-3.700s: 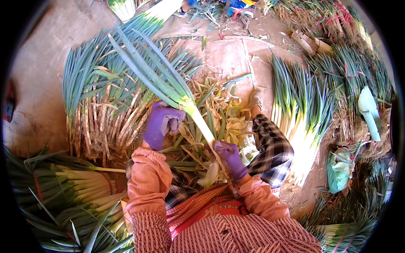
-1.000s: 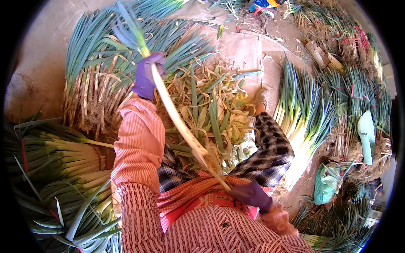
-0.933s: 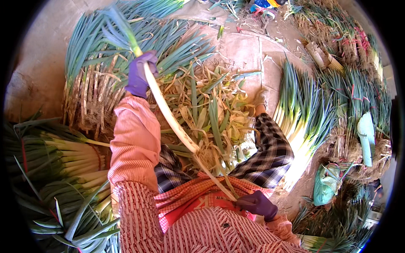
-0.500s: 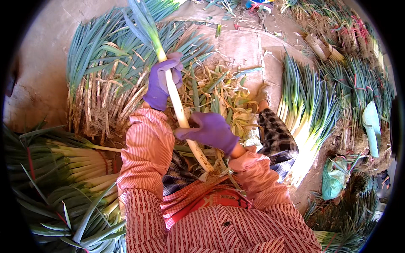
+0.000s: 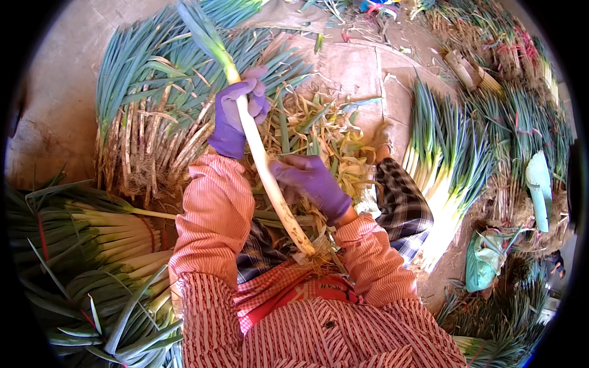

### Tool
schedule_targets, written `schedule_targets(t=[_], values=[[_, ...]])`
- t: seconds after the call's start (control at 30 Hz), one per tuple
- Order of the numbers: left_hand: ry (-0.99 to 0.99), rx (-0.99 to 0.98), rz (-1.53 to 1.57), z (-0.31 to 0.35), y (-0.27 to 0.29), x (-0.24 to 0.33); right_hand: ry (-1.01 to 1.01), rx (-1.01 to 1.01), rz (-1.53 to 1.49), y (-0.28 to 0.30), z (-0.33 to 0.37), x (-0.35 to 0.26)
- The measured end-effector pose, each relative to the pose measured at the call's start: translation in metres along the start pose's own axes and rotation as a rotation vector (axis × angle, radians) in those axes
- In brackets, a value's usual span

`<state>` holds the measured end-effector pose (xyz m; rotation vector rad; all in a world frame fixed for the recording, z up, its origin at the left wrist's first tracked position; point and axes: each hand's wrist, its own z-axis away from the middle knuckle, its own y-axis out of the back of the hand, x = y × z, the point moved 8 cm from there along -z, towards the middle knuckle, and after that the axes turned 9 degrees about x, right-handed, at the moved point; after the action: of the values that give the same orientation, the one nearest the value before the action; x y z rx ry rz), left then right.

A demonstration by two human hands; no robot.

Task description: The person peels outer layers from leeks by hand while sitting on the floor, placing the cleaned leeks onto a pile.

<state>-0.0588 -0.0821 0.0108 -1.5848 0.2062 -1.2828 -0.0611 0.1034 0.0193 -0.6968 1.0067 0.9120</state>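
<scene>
My left hand, in a purple glove, is wrapped round a long scallion below its green leaves. The stalk slants down toward my lap, its bearded root end lowest and a brown smear just above it. Beside the white shank, my right hand, also gloved in purple, has its fingers curled in at the stalk's right edge. Whether those fingertips pinch a bit of skin is hidden. Beneath both hands lies a heap of dry peeled leaves.
Untrimmed scallions with roots lie at the far left. Tied bundles are at the near left. Cleaned white-stalked scallions lie right of my leg, near a green plastic bag. A tan cloth covers the floor ahead.
My right hand has come off the front of the stalk to its right side, slightly higher, and its fingers have curled. The scallion's root end has swung slightly right; my left hand keeps its hold.
</scene>
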Motion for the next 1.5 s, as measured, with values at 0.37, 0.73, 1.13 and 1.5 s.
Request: schedule_targets(t=[0.37, 0.73, 1.13, 1.5], values=[[-0.089, -0.078, -0.023, -0.003, 0.015, 0.026, 0.849, -0.185, 1.351, 0.032, 0.079, 0.075], [-0.089, 0.035, -0.103, -0.002, 0.013, 0.016, 0.223, -0.14, 0.358, -0.007, 0.017, 0.041], [-0.114, -0.01, -0.034, -0.003, 0.03, 0.039, 0.468, -0.088, 0.833, 0.033, 0.073, 0.047], [-0.216, 0.381, -0.423, 0.025, 0.005, 0.027, 0.671, 0.202, 0.789, -0.012, 0.009, 0.003]])
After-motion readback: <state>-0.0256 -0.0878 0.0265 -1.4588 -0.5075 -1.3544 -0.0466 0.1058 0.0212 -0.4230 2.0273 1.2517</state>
